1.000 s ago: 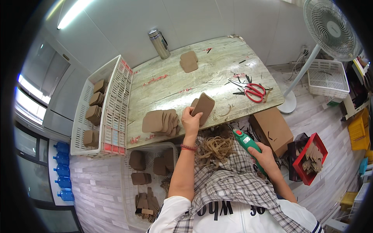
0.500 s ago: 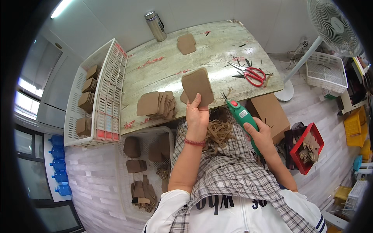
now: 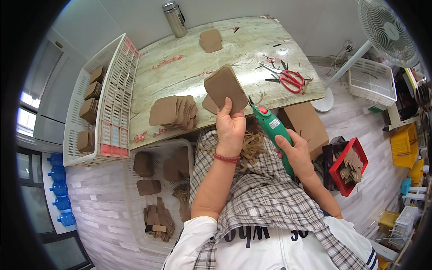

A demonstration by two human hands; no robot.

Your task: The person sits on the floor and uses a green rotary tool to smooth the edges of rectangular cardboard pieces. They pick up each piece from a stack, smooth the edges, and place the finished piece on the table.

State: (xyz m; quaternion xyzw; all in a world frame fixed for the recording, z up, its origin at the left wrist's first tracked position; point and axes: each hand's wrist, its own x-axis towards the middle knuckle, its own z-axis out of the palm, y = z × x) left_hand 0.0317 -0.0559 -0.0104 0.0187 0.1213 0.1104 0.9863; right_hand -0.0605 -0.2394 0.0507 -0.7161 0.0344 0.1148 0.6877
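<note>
Pinched in my left hand (image 3: 231, 123) is a flat brown piece with rounded corners (image 3: 222, 88), tilted over the table's front edge. My right hand (image 3: 294, 150) is wrapped round green electric scissors (image 3: 269, 122) with a red button. Their small blade tips are close to the piece's lower right edge; whether they touch it I cannot tell. One more brown piece (image 3: 209, 104) lies partly hidden behind the held one. To the left rests a fanned stack of like pieces (image 3: 173, 111). Thin tan trimmings (image 3: 253, 146) lie on my checked apron (image 3: 265, 198).
Red-handled scissors (image 3: 291, 81) and dark scraps lie at the table's right. Brown pieces (image 3: 210, 41) and a steel flask (image 3: 174, 19) are farther back. White crates (image 3: 118, 96) (image 3: 130, 202) stand left and below. A red box (image 3: 361, 157), cardboard box (image 3: 307, 128) and fan (image 3: 389, 33) stand right.
The held piece has turned, its top leaning farther left. The electric scissors' tips have come nearer to its right edge. The whole view has shifted slightly.
</note>
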